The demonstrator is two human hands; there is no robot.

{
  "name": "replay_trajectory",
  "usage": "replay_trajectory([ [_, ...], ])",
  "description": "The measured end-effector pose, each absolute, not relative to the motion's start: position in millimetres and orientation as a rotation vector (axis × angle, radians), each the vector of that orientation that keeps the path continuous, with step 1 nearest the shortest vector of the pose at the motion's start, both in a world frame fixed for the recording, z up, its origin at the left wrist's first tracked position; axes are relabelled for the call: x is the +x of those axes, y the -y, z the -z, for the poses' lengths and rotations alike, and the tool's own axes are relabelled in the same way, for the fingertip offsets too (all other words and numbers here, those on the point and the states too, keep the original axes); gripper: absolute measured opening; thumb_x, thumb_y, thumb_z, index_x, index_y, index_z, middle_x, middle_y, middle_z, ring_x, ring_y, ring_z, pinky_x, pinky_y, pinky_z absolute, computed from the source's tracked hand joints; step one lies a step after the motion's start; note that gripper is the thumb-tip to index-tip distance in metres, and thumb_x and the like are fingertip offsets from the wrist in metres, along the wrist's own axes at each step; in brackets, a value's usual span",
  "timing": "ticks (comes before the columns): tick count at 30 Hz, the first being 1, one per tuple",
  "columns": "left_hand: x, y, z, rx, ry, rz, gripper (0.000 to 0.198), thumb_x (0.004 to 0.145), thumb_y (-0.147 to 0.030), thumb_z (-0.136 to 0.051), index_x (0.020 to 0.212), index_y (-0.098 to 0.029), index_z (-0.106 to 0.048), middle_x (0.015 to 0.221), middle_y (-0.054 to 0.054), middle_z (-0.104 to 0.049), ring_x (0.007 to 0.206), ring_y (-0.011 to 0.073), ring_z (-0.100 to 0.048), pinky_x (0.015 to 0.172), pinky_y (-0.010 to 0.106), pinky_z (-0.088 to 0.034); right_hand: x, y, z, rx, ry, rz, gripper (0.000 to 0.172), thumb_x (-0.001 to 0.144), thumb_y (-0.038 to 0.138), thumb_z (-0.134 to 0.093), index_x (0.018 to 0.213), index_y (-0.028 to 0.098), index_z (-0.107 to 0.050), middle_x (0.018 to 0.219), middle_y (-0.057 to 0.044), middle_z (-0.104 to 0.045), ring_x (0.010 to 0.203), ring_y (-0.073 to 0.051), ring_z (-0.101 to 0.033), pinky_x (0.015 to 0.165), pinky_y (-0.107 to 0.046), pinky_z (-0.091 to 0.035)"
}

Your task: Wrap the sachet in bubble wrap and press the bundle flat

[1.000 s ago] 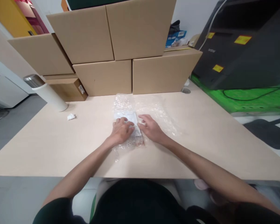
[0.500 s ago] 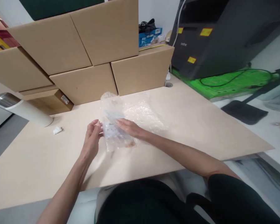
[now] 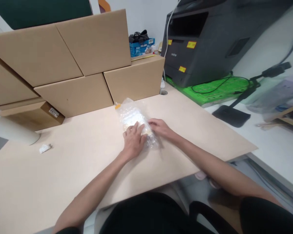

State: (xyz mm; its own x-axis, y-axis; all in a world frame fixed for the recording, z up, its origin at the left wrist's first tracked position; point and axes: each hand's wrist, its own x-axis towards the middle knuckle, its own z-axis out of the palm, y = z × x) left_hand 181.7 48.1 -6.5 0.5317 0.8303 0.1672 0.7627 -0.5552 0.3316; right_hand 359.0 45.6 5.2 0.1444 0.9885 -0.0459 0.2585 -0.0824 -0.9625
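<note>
A bundle of clear bubble wrap lies folded on the pale wooden table, with something pale inside it that I cannot make out. My left hand lies flat on the near end of the bundle, fingers stretched out and pressing down. My right hand rests against the bundle's right side, fingers extended along the wrap. A small orange tab shows at the far left corner of the bundle.
Stacked cardboard boxes wall off the back of the table. A white cylinder and a small crumpled white scrap lie at the left. A black printer stands on a green mat at the right, beside a black stand base.
The wrap was lifted and folded over from a spread sheet into a compact bundle, then laid back down. Both hands now press on it. The view has swung to the right.
</note>
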Motion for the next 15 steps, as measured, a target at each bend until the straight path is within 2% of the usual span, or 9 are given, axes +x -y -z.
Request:
replay_trajectory([
  [3,189,-47,11,2.645,-1.390,-0.411,0.045,0.099,-0.041,-0.046,0.141,-0.026,-0.052,0.156,0.010,-0.041,0.133,0.0364,-0.039,0.101,0.053,-0.037,371,-59,-3,-1.729,1.296,-0.737,0.014,0.079,0.023,-0.063,0.092,0.018,-0.068,0.113,-0.010,-0.069,0.110,-0.025,-0.058,0.100,-0.036,-0.040],
  [5,191,-47,14,2.665,-1.400,-0.443,0.044,0.099,-0.039,-0.045,0.141,-0.026,-0.053,0.155,0.011,-0.043,0.134,0.0361,-0.039,0.101,0.053,-0.036,371,-73,-1,-1.758,1.254,-0.756,0.014,0.079,0.029,-0.066,0.086,0.018,-0.066,0.108,-0.012,-0.069,0.114,-0.028,-0.055,0.101,-0.038,-0.039],
  [8,189,-50,19,2.640,-1.366,-0.493,0.045,0.099,-0.040,-0.045,0.141,-0.025,-0.053,0.154,0.013,-0.043,0.133,0.0379,-0.038,0.100,0.055,-0.036,363,-94,1,-1.741,1.207,-0.861,0.024,0.074,0.038,-0.073,0.073,0.019,-0.058,0.087,-0.008,-0.067,0.104,-0.029,-0.059,0.093,-0.039,-0.044],
  [10,187,-50,22,2.607,-1.332,-0.527,0.046,0.098,-0.042,-0.046,0.141,-0.025,-0.054,0.154,0.014,-0.043,0.133,0.0396,-0.038,0.098,0.057,-0.035,353,-103,-1,-1.696,1.169,-0.949,0.029,0.071,0.039,-0.077,0.070,0.020,-0.055,0.078,-0.004,-0.065,0.094,-0.026,-0.061,0.085,-0.036,-0.047],
  [15,176,-51,23,2.459,-1.268,-0.712,0.048,0.097,-0.046,-0.047,0.141,-0.027,-0.053,0.153,0.013,-0.044,0.133,0.0378,-0.039,0.101,0.057,-0.034,326,-98,-19,-1.467,1.095,-1.225,0.028,0.065,0.030,-0.080,0.071,0.019,-0.055,0.066,-0.002,-0.064,0.073,-0.021,-0.063,0.067,-0.032,-0.051],
])
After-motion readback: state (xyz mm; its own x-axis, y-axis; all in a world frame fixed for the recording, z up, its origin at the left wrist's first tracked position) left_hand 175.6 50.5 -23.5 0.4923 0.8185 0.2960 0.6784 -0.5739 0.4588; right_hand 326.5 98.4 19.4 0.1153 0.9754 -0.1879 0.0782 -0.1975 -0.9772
